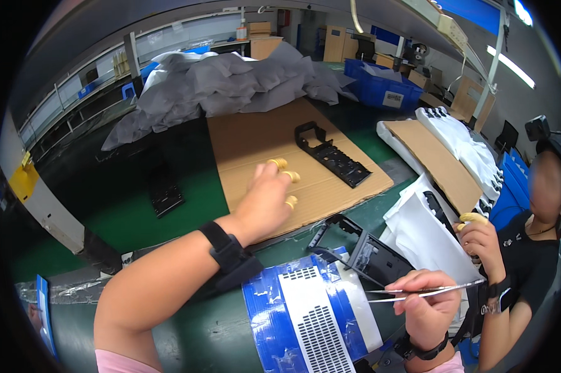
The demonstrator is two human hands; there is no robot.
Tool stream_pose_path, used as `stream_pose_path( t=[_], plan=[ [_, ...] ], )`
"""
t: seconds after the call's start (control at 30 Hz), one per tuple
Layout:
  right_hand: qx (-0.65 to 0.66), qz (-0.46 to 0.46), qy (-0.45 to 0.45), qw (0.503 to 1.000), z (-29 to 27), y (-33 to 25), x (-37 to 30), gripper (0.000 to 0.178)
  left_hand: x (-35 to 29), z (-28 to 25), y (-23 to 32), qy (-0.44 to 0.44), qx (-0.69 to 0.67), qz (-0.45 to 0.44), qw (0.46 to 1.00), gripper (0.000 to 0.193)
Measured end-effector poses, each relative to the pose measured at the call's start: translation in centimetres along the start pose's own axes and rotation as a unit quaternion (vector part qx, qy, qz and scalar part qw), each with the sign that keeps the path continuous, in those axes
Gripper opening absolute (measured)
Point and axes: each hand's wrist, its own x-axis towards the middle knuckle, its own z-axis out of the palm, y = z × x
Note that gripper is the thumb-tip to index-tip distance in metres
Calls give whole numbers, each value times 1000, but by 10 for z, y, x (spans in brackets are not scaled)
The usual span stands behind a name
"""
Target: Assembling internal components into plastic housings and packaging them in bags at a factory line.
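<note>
My left hand [268,196], with yellow finger cots on its fingertips, reaches over a brown cardboard sheet [249,137]. Its fingers are apart and nothing is in them. A black plastic frame part [339,163] lies on the cardboard to the right of that hand. My right hand [426,304] grips metal tweezers [417,293], whose tips point left. Left of the tips stands a blue plastic-wrapped block [265,311] carrying a white sheet of small black pieces [321,329]. Just behind the block, another black plastic frame [374,255] rests at a tilt.
Grey foam bags [231,84] are heaped at the back, near a blue bin [383,84]. A dark part [165,196] lies on the green table at left. At right are wrapped parts with a cardboard strip [433,161] and a co-worker with a raised hand [482,242].
</note>
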Motion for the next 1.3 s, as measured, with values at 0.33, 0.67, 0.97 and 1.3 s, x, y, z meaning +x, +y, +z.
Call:
stream_pose_path(
  t=[0.33,0.67,0.97,1.3],
  plan=[
    [53,51,40,996,-43,-2,5,15,47,48,29,-49,18,61,997,28],
    [69,53,5,996,-35,-2,-1,14,122,85,-14,-94,183,169,964,12],
    [33,167,31,985,-39,14,-10,17,-2,-51,-16,-33,-304,-73,949,16],
    [24,281,-132,950,13,55,1,15,-142,-77,8,-32,-206,-180,961,12]
  ],
)
